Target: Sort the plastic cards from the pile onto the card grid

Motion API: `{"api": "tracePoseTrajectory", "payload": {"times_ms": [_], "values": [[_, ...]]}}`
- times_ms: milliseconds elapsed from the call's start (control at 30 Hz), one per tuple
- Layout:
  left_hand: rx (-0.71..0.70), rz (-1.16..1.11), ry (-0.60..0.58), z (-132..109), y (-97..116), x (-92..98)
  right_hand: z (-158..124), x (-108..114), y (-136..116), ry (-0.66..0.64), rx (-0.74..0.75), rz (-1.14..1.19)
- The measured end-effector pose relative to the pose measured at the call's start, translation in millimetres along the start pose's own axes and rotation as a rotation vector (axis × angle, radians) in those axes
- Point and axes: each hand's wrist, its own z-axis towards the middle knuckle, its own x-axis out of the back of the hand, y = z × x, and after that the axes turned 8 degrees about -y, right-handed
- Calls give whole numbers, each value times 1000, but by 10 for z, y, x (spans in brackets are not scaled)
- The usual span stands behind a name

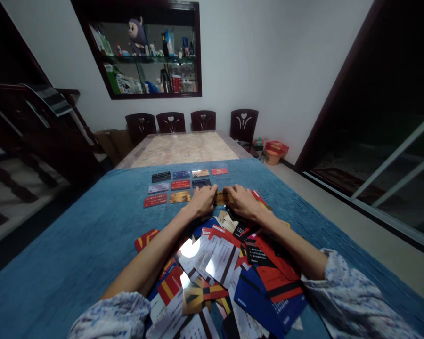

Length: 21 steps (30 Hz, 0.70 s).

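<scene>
My left hand (203,200) and my right hand (243,201) come together past the far edge of a card pile. Between them is a gold card (222,197), with the fingers of each hand closed on one of its ends. Left of my hands, cards lie face up in rows, among them another gold card (180,197), a red card (155,200) and a black card (161,177). Under my forearms spreads a loose heap of cards, with white cards (222,261), a blue card (256,299) and red cards (279,282) overlapping. My left hand partly covers the near row.
A blue cloth (92,235) covers the near part of the long table, whose bare patterned top (187,146) shows beyond. Several dark chairs (203,121) stand at the far end. A wall shelf (151,59) holds a plush toy and bottles. A stair railing stands left.
</scene>
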Motion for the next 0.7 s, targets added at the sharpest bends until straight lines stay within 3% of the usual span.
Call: {"api": "tracePoseTrajectory", "payload": {"times_ms": [700], "values": [[-98, 53, 26, -39, -13, 54, 3, -8, 63, 22, 64, 10]]}}
